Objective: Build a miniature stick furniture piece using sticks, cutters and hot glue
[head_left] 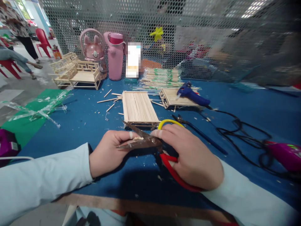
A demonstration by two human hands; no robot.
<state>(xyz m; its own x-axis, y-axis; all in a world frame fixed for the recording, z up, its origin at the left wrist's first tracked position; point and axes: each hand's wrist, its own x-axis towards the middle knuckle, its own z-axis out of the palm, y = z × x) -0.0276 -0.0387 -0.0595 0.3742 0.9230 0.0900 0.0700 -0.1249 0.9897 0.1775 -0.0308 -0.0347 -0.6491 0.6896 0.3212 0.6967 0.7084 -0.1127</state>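
My right hand (190,153) is wrapped round the handles of a pair of scissors (154,141), one loop yellow and one red. Their rusty blades are spread apart and point left. Between the blades, my left hand (113,147) pinches a small bunch of thin wooden sticks (138,138), of which only pale ends show; the rest is hidden by the fingers and lower blade. Just beyond the scissors stands a small slatted wooden panel on short legs (139,106). Loose stick pieces (109,100) lie at its left.
Behind are a miniature stick bench (84,75), a pink bottle (115,58), a phone (133,61) and bundled sticks (162,77). A blue glue gun (194,95) rests on another stick piece (172,99). Pliers (202,135) and black cables (244,135) lie right. A mesh screen (131,18) closes the back.
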